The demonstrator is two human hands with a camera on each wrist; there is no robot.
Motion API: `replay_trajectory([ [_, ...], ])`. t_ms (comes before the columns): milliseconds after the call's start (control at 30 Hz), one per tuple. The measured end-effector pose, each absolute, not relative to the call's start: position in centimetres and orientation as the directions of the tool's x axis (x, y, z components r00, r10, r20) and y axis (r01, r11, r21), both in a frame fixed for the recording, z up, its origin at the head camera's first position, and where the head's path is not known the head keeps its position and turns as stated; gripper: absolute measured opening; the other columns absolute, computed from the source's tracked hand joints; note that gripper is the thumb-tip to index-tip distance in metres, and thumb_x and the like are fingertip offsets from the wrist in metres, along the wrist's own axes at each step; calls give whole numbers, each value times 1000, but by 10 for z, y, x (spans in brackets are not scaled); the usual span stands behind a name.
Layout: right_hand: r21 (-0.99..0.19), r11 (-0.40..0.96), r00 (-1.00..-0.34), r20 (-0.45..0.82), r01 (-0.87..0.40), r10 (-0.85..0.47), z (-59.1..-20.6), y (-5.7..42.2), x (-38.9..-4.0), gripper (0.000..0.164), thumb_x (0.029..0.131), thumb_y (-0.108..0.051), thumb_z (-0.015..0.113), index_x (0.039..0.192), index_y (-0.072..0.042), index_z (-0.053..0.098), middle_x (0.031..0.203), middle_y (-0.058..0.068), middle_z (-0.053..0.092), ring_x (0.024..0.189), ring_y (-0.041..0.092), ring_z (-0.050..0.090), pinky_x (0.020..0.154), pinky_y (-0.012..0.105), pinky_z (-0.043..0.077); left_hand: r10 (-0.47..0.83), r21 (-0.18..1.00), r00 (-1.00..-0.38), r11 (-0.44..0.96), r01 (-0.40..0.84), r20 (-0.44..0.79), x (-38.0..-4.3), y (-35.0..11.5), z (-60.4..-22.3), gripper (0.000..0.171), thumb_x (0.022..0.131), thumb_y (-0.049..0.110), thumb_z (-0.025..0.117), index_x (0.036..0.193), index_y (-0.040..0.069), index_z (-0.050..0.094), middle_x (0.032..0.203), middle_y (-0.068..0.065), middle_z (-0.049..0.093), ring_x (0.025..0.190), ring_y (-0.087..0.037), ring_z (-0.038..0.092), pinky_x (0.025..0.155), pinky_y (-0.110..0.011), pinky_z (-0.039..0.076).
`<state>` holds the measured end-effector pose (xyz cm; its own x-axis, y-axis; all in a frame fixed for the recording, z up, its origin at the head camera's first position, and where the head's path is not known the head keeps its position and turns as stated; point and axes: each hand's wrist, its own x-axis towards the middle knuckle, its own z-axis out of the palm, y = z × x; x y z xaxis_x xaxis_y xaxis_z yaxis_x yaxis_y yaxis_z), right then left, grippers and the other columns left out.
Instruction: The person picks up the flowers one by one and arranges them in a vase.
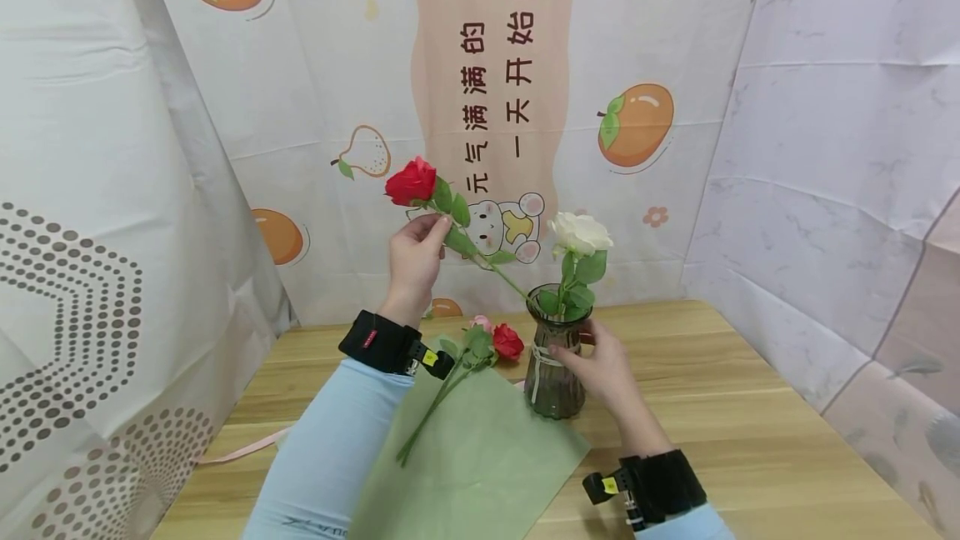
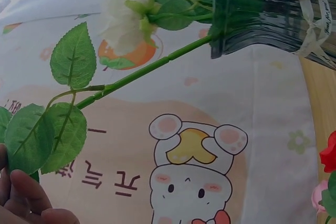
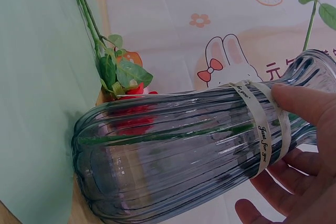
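My left hand (image 1: 415, 261) pinches a red rose (image 1: 411, 182) by its stem, just below the bloom. The stem slants down to the right and its lower end meets the mouth of a ribbed, dark glass vase (image 1: 553, 394). How far it reaches inside is hard to tell. My right hand (image 1: 606, 367) grips the vase around its upper body, near a white printed ribbon (image 3: 261, 135) tied there. A white rose (image 1: 581, 233) stands in the vase, and its green stem shows through the glass in the right wrist view.
Left of the vase, another red rose (image 1: 507, 342) and a pink flower (image 1: 482, 322) lie on a green wrapping sheet (image 1: 480, 465). The sheet covers part of the wooden table (image 1: 720, 390). A pink ribbon (image 1: 247, 447) lies at the left. A printed curtain (image 1: 337, 65) hangs behind.
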<state>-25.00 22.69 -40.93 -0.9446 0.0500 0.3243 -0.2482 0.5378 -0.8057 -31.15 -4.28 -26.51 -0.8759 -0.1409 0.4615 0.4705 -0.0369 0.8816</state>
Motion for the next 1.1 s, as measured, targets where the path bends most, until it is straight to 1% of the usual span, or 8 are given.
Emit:
replay_trajectory([
  [133,-806,538,-945,323,-247,49,-410,227,-251,65,89,-33,79,139,-1,52,136,21,58,126,42,53,100,61,44,-108,870,-864,10,493,492,-313,-33,-269,26,101,24,67,110,1,73,87,-2,66,66,-13,50,61,-25,39],
  [233,-808,534,-945,324,-249,48,-410,228,-251,66,89,-33,80,140,-2,52,136,21,58,126,42,53,100,60,45,-74,854,-850,25,520,521,-313,-25,-273,25,101,21,66,110,-1,74,86,-5,68,69,-12,53,62,-25,41],
  [433,-809,529,-944,327,-255,45,-410,229,-252,66,89,-33,80,139,-1,52,136,22,58,126,43,53,99,61,45,-9,797,-804,135,589,595,-316,-9,-278,22,100,16,65,103,-3,76,81,-7,70,66,-13,55,60,-26,44],
  [533,-810,526,-942,332,-259,46,-410,228,-252,66,89,-33,80,140,-2,52,136,22,58,125,43,53,99,60,45,25,777,-792,176,604,610,-316,-2,-281,22,99,16,65,101,-2,77,84,-8,72,72,-15,58,63,-28,45],
  [633,-807,526,-939,341,-270,42,-410,228,-252,67,89,-33,80,140,-1,52,136,22,58,125,43,54,99,61,45,60,787,-806,180,589,589,-314,6,-285,22,99,17,66,102,-2,77,88,-9,73,82,-17,61,68,-30,46],
  [733,-807,525,-939,341,-269,44,-410,228,-251,67,89,-34,81,141,-2,52,136,21,58,125,43,54,99,61,45,93,798,-823,205,567,561,-313,13,-289,21,98,18,67,102,0,77,89,-7,72,88,-18,62,72,-30,46],
  [867,-804,532,-939,341,-266,47,-409,228,-251,68,89,-35,80,141,-2,52,136,22,58,125,43,54,99,62,45,138,793,-829,244,558,542,-312,21,-294,20,98,19,68,102,3,78,88,-5,71,87,-18,62,72,-30,46],
  [1100,-809,521,-939,343,-272,42,-409,227,-251,66,90,-32,81,141,-2,52,136,22,58,125,43,54,100,61,44,204,793,-841,281,541,502,-307,34,-302,18,97,20,69,101,5,79,86,-2,73,84,-15,63,71,-30,47],
])
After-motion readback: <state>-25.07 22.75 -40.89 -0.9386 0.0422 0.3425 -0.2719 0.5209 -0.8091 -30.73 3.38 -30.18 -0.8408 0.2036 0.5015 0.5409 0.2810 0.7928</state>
